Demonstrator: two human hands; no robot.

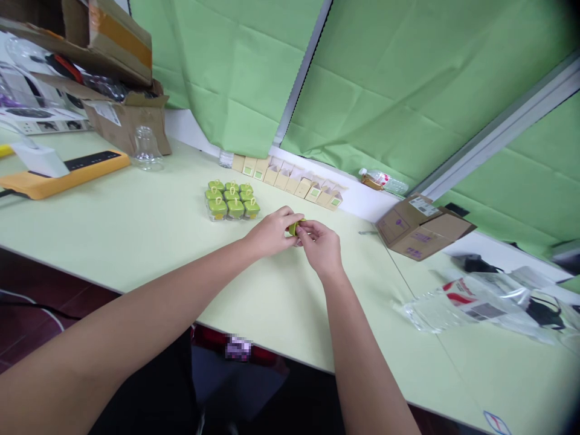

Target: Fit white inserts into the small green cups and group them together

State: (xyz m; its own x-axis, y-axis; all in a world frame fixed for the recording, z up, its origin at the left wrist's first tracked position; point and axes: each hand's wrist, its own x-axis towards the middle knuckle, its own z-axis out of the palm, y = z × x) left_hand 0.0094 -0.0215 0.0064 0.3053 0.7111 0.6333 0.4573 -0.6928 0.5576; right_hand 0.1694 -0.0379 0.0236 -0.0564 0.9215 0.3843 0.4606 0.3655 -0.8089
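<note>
Both my hands meet over the middle of the pale green table (pixel 136 235). My left hand (pixel 272 231) and my right hand (pixel 321 246) together pinch a small green-lidded jar (pixel 293 228), mostly hidden by my fingers. To the left of my hands stands a block of several small clear jars with green lids (pixel 231 200), packed tightly. Behind them, along the wall, runs a row of several small tan and green cartons (pixel 290 177).
A yellow flat device (pixel 67 172) and a clear glass bell-shaped jar (pixel 145 148) sit at the left, in front of open cardboard boxes (pixel 122 115). A small brown box (pixel 421 228) lies right of my hands. Clear plastic bags (pixel 480 305) and a water bottle (pixel 385 180) lie further right.
</note>
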